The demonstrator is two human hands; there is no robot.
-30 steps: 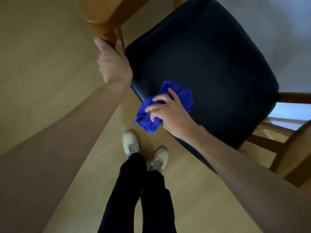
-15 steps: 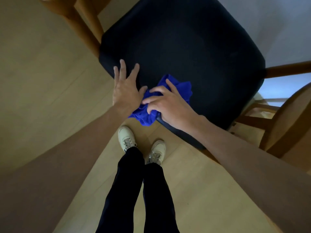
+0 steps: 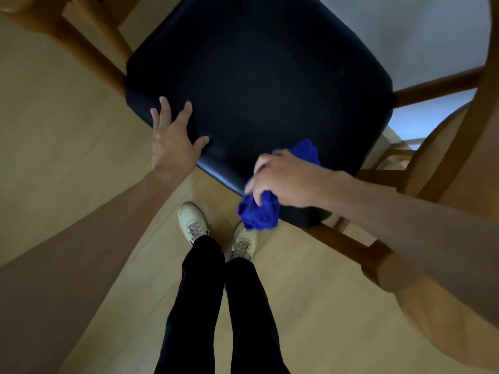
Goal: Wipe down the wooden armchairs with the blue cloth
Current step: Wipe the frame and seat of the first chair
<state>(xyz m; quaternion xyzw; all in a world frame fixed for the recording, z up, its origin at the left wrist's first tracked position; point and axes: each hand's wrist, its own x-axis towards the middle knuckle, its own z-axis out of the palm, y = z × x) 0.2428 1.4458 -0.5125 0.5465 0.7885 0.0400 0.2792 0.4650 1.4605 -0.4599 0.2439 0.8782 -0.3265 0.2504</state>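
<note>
A wooden armchair with a dark padded seat fills the upper middle of the head view. Its wooden arm posts rise at the upper left, and a wooden rail runs off at the right. My left hand lies flat with fingers spread on the seat's front left edge. My right hand grips the bunched blue cloth at the seat's front right corner. Part of the cloth hangs below the seat edge and part shows behind my knuckles.
A second wooden chair stands close on the right, its curved back and rungs beside my right forearm. Pale wood floor lies all around. My legs in dark trousers and light shoes stand just in front of the seat.
My left hand left the arm post and came down flat on the seat's front edge. My right hand swept the cloth rightward along that edge to the front right corner.
</note>
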